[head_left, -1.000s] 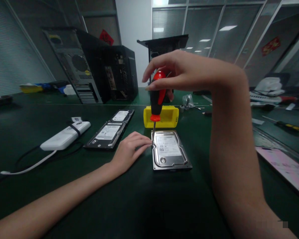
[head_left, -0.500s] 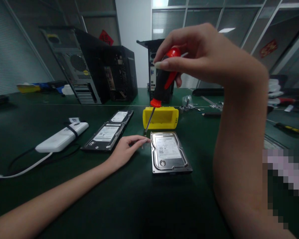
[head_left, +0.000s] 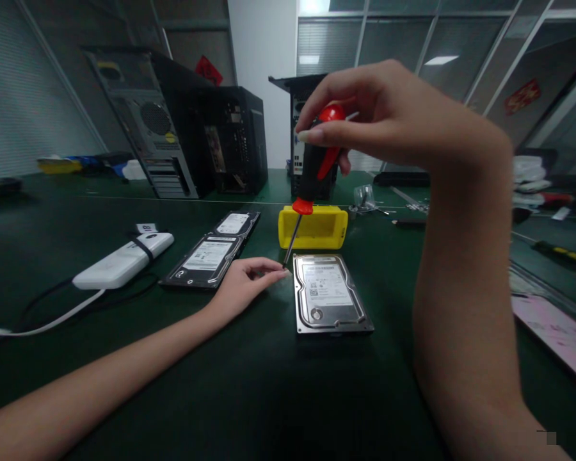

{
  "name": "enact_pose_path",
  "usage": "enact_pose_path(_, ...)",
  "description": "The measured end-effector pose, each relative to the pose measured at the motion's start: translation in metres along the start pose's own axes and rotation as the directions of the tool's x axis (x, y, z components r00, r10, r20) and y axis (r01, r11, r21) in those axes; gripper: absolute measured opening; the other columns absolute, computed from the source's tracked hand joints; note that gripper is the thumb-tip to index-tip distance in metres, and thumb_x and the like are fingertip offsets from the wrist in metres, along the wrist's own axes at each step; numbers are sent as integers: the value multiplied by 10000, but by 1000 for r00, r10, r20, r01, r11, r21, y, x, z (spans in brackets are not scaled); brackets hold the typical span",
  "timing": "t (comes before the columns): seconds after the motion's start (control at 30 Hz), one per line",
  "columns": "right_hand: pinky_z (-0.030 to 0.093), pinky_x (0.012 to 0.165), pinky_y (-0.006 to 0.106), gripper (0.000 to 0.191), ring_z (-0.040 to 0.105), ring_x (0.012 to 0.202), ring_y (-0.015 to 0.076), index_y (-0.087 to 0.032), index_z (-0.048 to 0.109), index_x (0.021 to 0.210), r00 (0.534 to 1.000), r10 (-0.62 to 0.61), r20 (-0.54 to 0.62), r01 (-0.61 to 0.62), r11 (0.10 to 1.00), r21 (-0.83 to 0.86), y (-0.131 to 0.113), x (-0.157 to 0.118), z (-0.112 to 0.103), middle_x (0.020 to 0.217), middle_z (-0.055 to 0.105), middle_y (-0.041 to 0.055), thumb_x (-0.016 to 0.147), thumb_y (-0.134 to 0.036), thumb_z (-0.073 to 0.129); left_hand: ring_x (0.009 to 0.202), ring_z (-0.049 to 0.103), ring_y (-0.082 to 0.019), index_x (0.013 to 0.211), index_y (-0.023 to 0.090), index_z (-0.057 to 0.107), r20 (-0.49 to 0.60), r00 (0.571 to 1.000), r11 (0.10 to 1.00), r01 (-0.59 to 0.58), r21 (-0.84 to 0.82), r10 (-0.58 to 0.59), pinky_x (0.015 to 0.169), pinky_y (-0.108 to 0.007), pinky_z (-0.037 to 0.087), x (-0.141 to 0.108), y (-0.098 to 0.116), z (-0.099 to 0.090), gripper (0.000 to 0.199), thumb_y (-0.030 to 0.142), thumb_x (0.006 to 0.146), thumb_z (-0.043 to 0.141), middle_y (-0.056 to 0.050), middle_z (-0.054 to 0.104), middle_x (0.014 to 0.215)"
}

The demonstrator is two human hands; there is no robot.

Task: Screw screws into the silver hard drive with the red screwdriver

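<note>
In my right hand (head_left: pixel 365 121) is a screwdriver (head_left: pixel 312 166) with a black and red handle, held up by its grip with the shaft slanting down and left. Its tip meets the fingertips of my left hand (head_left: pixel 249 282). Thumb and forefinger of that hand are pinched together there; whatever lies between them is too small to make out. Just right of those fingertips, a silver hard drive (head_left: pixel 329 294) lies label up on the table, apart from them. Beyond it stands a yellow open box (head_left: pixel 313 243). Two more hard drives (head_left: pixel 206 256) lie behind my left hand.
A white power strip (head_left: pixel 125 262) with its cable lies at left on the green table (head_left: pixel 221 390). Computer cases (head_left: pixel 173 128) stand at the back. To the right are a small clear bag (head_left: pixel 363 198), another screwdriver (head_left: pixel 561 254) and a pink-screened phone (head_left: pixel 557 333).
The screwdriver has come down slightly, its tip now at my left fingertips. My left fingertips have drawn a little away from the silver drive's edge. The view has shifted slightly.
</note>
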State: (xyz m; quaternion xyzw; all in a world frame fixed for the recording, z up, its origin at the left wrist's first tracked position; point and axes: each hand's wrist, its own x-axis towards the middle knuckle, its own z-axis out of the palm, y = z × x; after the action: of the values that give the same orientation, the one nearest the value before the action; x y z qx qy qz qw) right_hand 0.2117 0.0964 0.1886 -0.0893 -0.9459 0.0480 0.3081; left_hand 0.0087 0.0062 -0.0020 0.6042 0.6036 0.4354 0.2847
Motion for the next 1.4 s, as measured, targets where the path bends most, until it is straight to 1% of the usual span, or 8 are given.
enact_pose_path(0.37, 532, 548, 183, 216, 643, 932, 172, -150, 646, 1040, 1000, -10, 20, 10, 1000, 5, -3, -1, 1, 988, 655, -15, 869, -267, 581, 696, 612, -175, 883, 153, 732, 0, 1000, 1000, 4, 1, -4, 606, -277, 444, 1, 1, 1, 292, 402, 730, 711, -56, 724, 819)
enact_pose_path(0.53, 525, 552, 190, 224, 645, 888, 153, -152, 649, 1049, 999, -23, 30, 23, 1000, -7, -1, 0, 2, 1015, 650, 1, 875, -276, 584, 734, 627, -181, 864, 159, 724, 11, 1000, 999, 15, -45, -15, 637, -280, 457, 3, -2, 2, 260, 376, 720, 724, -59, 731, 859)
enact_pose_path(0.63, 525, 587, 192, 222, 642, 864, 137, -154, 652, 1050, 999, -33, 38, 33, 999, -12, 0, 1, 4, 1015, 652, 9, 879, -278, 583, 768, 640, -194, 866, 153, 718, 9, 1000, 998, 30, -60, -30, 670, -294, 469, 4, -4, 3, 266, 373, 717, 726, -68, 731, 870)
enact_pose_path(0.8, 537, 686, 198, 250, 630, 904, 129, -126, 644, 1071, 998, -42, 54, 41, 999, 17, -1, 2, 5, 1044, 641, 27, 884, -281, 582, 788, 649, -206, 875, 145, 713, 20, 998, 996, 53, -73, -52, 695, -308, 481, 4, -4, 4, 290, 381, 708, 727, -78, 731, 884)
enact_pose_path(0.93, 535, 627, 202, 293, 621, 868, 120, -105, 629, 1093, 995, -30, 99, 29, 999, 14, -1, 2, 4, 1077, 626, 53, 894, -310, 562, 767, 648, -198, 867, 155, 714, 11, 998, 997, 61, -45, -61, 673, -300, 482, 5, -1, 3, 287, 390, 702, 723, -67, 733, 880)
enact_pose_path(1.03, 531, 618, 196, 255, 620, 838, 115, -133, 632, 1077, 996, -31, 81, 32, 999, -7, 0, 1, 4, 1070, 625, 38, 895, -295, 557, 767, 647, -196, 874, 166, 719, 13, 999, 998, 52, -24, -51, 665, -295, 484, 5, 0, 3, 286, 400, 709, 712, -63, 737, 885)
enact_pose_path(1.17, 530, 607, 154, 226, 626, 834, 112, -159, 641, 1055, 999, -27, 44, 26, 1000, 17, 2, -1, 5, 1048, 630, 23, 884, -288, 570, 772, 640, -199, 901, 184, 738, 59, 998, 999, 25, 24, -26, 655, -293, 480, 5, 0, 3, 310, 432, 718, 709, -64, 741, 923)
enact_pose_path(1.4, 521, 555, 165, 239, 630, 765, 107, -127, 629, 1067, 997, -45, 67, 40, 996, 82, 0, -3, 5, 1038, 629, 43, 893, -276, 558, 836, 656, -221, 878, 184, 748, 28, 994, 994, 108, 16, -108, 694, -304, 493, 5, 6, 4, 327, 460, 706, 717, -60, 743, 882)
